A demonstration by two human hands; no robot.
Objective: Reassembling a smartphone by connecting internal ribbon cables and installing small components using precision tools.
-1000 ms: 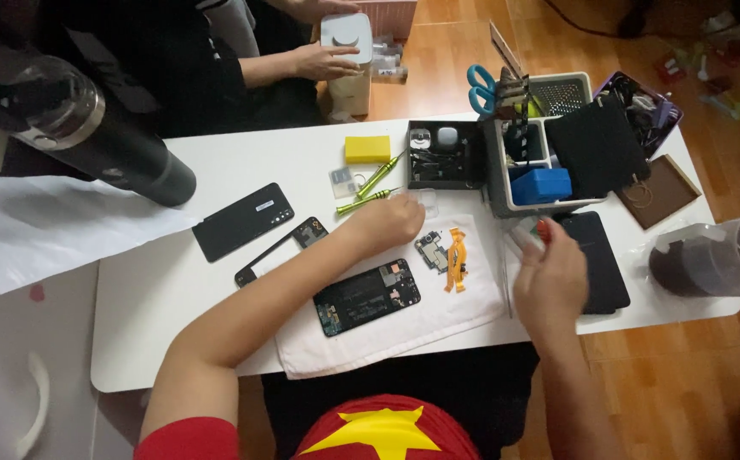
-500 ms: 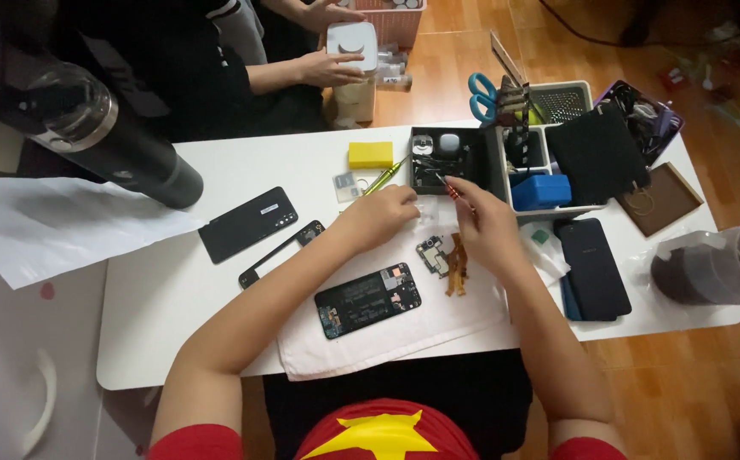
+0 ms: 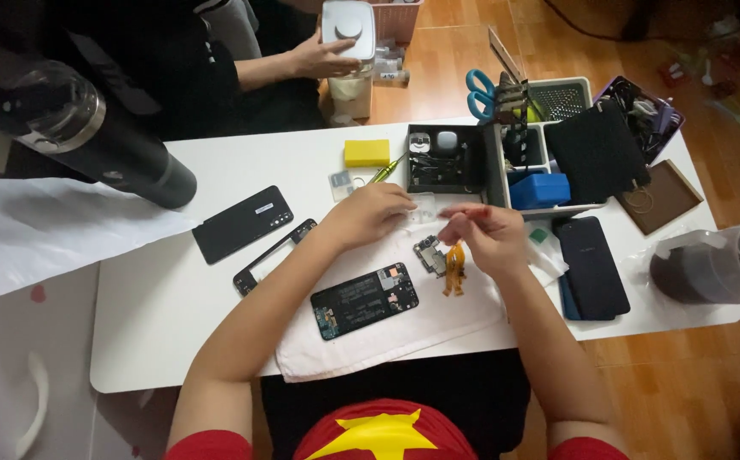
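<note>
My left hand (image 3: 368,215) rests curled at the far edge of the white towel (image 3: 387,341), its fingertips pinching a small clear plastic piece (image 3: 426,204). Close beside it, my right hand (image 3: 482,237) pinches a thin red-tipped tool (image 3: 453,209) whose tip points at that piece. Below the hands on the towel lie an opened phone body (image 3: 364,300), a small circuit board (image 3: 427,253) and an orange flex cable (image 3: 453,269).
A black back cover (image 3: 242,223) and a phone frame (image 3: 272,255) lie to the left. A black parts tray (image 3: 447,158), yellow block (image 3: 367,152), blue box (image 3: 540,189) and scissors (image 3: 476,89) stand behind. A dark phone (image 3: 591,266) and jug (image 3: 728,264) sit right. Another person's hand (image 3: 319,58) holds a white container (image 3: 349,24).
My right hand came in from beside the dark phone to the middle, now level with my left hand. My left hand has hardly moved. The other person lifted the white container.
</note>
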